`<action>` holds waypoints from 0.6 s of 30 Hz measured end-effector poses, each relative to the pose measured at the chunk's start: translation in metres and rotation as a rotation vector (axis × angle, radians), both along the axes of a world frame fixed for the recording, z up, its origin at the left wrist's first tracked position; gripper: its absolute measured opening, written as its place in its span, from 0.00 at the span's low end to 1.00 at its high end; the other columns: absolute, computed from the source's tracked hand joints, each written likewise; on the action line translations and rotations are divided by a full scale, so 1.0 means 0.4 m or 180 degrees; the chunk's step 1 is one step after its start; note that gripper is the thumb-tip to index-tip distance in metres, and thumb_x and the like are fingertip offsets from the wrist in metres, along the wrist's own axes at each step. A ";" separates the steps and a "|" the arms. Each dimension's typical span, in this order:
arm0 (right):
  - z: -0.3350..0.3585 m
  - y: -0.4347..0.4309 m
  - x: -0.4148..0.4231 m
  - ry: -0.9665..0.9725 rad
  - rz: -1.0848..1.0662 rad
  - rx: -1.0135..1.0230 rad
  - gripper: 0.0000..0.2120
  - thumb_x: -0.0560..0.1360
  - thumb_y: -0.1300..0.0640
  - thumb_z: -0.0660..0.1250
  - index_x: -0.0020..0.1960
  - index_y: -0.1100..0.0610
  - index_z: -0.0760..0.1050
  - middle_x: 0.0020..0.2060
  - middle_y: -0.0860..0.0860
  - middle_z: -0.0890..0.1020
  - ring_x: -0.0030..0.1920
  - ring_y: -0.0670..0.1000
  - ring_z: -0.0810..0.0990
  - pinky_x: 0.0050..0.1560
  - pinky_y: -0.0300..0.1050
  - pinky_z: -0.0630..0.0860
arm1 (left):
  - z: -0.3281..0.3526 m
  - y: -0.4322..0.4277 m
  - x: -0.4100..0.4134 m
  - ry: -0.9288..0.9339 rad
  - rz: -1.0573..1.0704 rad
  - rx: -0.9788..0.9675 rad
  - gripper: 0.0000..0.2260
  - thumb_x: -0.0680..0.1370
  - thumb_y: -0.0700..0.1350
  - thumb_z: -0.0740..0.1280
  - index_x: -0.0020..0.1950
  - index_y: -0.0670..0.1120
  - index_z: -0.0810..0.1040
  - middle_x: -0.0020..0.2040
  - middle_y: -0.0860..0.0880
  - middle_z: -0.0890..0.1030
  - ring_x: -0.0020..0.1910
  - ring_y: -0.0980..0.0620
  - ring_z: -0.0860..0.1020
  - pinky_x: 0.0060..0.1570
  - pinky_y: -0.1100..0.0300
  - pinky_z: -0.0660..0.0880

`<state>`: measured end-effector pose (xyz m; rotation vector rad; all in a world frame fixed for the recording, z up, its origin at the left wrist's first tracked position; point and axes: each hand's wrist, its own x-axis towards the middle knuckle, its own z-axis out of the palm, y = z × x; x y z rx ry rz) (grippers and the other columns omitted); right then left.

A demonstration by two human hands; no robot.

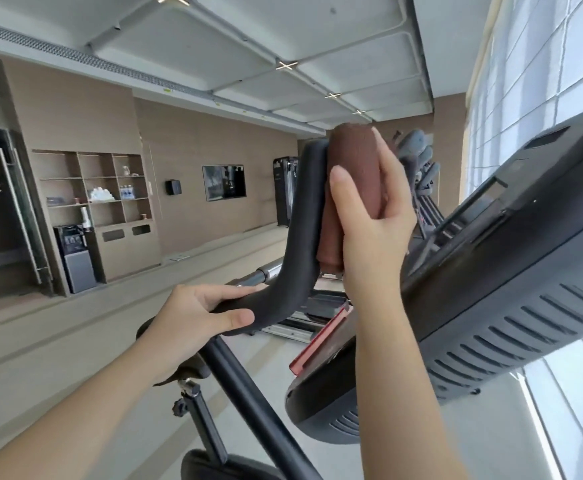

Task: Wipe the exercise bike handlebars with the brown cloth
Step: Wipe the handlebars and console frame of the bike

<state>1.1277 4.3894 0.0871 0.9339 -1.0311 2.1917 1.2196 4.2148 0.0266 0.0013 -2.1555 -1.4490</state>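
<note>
The exercise bike's black padded handlebar (pixel 295 244) curves up from lower left to a tip near the centre top. My left hand (pixel 196 317) grips its lower bend, thumb in front. A brown cloth (pixel 352 174) is wrapped around the upright bar beside the handlebar's tip. My right hand (pixel 375 230) clasps that cloth, thumb on the near side and fingers round the far side. The bar under the cloth is hidden.
The bike's large grey console housing (pixel 512 271) fills the right side, close to my right forearm. A black frame tube (pixel 248 400) runs down below my left hand. Shelves (pixel 110 188), a water dispenser (pixel 75 258) and a wall screen (pixel 224 181) line the far wall.
</note>
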 end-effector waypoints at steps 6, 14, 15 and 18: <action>-0.151 -0.036 0.020 -0.0313 0.0077 0.0157 0.20 0.69 0.56 0.67 0.61 0.49 0.73 0.58 0.39 0.76 0.60 0.41 0.74 0.62 0.42 0.70 | -0.003 0.003 0.001 0.0046 0.0030 0.0084 0.16 0.59 0.44 0.74 0.45 0.55 0.84 0.49 0.53 0.84 0.51 0.55 0.81 0.49 0.64 0.76; -0.040 -0.020 0.004 -0.0341 0.0217 -0.0072 0.19 0.69 0.52 0.69 0.60 0.47 0.73 0.59 0.46 0.78 0.59 0.45 0.76 0.61 0.49 0.73 | -0.011 0.005 0.001 0.0124 0.0048 0.0118 0.19 0.54 0.48 0.75 0.45 0.56 0.84 0.49 0.52 0.84 0.51 0.52 0.81 0.54 0.58 0.76; -0.035 -0.022 -0.001 -0.0374 0.0323 -0.0035 0.20 0.69 0.50 0.69 0.61 0.47 0.73 0.59 0.48 0.78 0.59 0.48 0.76 0.61 0.52 0.74 | -0.011 0.004 0.000 0.0118 0.0077 0.0080 0.19 0.54 0.49 0.75 0.45 0.56 0.84 0.48 0.52 0.84 0.51 0.52 0.81 0.52 0.60 0.76; -0.093 -0.037 0.003 -0.0553 0.0369 0.0031 0.22 0.67 0.46 0.68 0.60 0.47 0.73 0.60 0.53 0.77 0.60 0.52 0.76 0.62 0.57 0.72 | -0.011 0.005 -0.001 0.0162 0.0091 0.0062 0.18 0.54 0.50 0.75 0.44 0.58 0.84 0.47 0.54 0.84 0.50 0.54 0.81 0.49 0.65 0.76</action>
